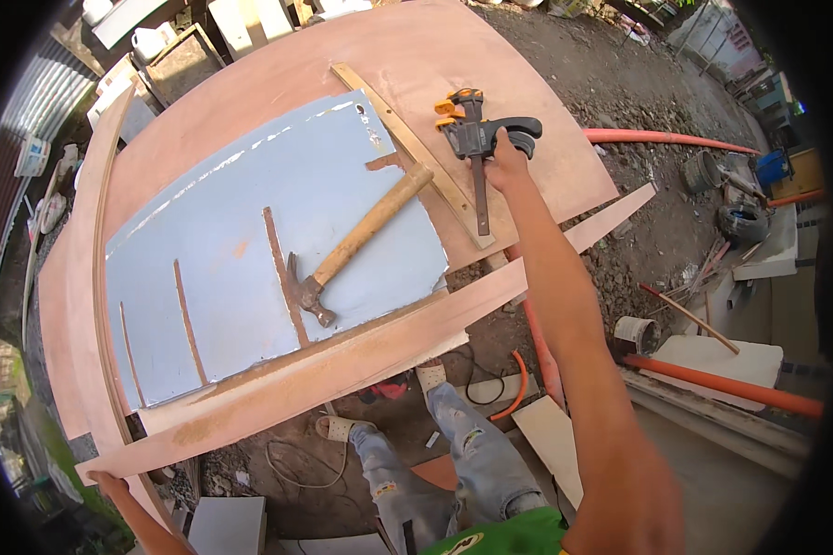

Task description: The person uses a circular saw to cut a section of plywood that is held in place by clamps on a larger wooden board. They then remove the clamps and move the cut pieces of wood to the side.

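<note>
My right hand [507,165] is closed around the handle of a black bar clamp [474,141] with orange pads, above the far right part of a large plywood sheet [268,74]. At the near left corner, my left hand [113,488] grips the end of a long plywood strip [342,370]. This strip runs along the near side and rises toward the right, passing by my right forearm. On the sheet lies a light blue panel [222,222] with several narrow slots. A claw hammer [361,236] rests across the panel, its wooden handle pointing to the far right.
A narrow wooden batten [416,153] lies along the panel's right edge. Another long plank [97,231] crosses the left side. Orange pipes [727,384], a bucket [636,335] and boards are on the ground to the right. A cable [296,476] lies near my feet.
</note>
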The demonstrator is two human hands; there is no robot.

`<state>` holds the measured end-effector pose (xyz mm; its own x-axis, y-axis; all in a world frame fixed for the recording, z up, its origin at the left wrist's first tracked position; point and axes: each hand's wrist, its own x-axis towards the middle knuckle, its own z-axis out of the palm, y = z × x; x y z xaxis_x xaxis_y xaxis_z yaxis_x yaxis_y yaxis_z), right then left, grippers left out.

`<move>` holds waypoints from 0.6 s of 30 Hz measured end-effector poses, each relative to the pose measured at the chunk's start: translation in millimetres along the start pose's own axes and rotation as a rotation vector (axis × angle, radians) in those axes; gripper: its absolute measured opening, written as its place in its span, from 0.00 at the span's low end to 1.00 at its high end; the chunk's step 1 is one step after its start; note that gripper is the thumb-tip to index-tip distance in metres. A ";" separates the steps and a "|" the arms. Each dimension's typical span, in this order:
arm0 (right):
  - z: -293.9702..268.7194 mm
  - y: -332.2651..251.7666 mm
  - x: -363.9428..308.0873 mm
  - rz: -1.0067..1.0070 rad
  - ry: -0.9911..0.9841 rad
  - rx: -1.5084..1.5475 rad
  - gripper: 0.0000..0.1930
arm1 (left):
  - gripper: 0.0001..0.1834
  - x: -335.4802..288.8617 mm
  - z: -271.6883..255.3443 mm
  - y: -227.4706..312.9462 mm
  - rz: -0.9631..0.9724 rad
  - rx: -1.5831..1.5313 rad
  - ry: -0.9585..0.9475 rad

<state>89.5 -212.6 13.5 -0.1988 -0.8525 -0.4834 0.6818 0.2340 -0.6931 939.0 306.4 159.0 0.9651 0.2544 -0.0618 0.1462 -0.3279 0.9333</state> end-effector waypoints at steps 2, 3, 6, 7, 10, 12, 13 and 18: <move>19.6 13.4 -0.4 0.050 -0.097 -0.091 0.27 | 0.50 8.0 -15.8 39.2 0.012 0.114 0.066; 13.4 1.5 10.1 -0.023 0.048 -0.111 0.26 | 0.48 -12.4 3.7 28.1 -0.017 0.115 0.031; -7.9 23.1 -14.7 -0.145 0.287 -0.727 0.20 | 0.45 -24.2 3.2 51.5 0.032 0.112 0.025; -8.6 59.6 -64.8 -0.713 0.229 -0.923 0.19 | 0.45 -4.5 -19.4 59.1 0.061 0.117 0.060; -72.8 53.1 -188.0 -0.859 -0.380 -1.119 0.21 | 0.44 -13.3 2.8 61.8 0.092 0.110 0.019; -108.0 45.5 -230.6 -0.808 -0.706 -1.525 0.33 | 0.43 -14.8 13.4 64.8 0.119 0.102 -0.013; -119.6 41.9 -230.1 -0.804 -0.701 -1.528 0.33 | 0.43 -11.8 14.5 65.1 0.128 0.097 -0.022; -149.1 38.5 -203.3 -0.718 -0.493 -1.769 0.50 | 0.41 34.0 3.0 104.6 0.292 0.080 -0.099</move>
<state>51.2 39.4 5.4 0.3212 -0.9465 0.0303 -0.8278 -0.2962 -0.4764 987.8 278.0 253.4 0.9847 0.0508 0.1665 -0.1269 -0.4451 0.8864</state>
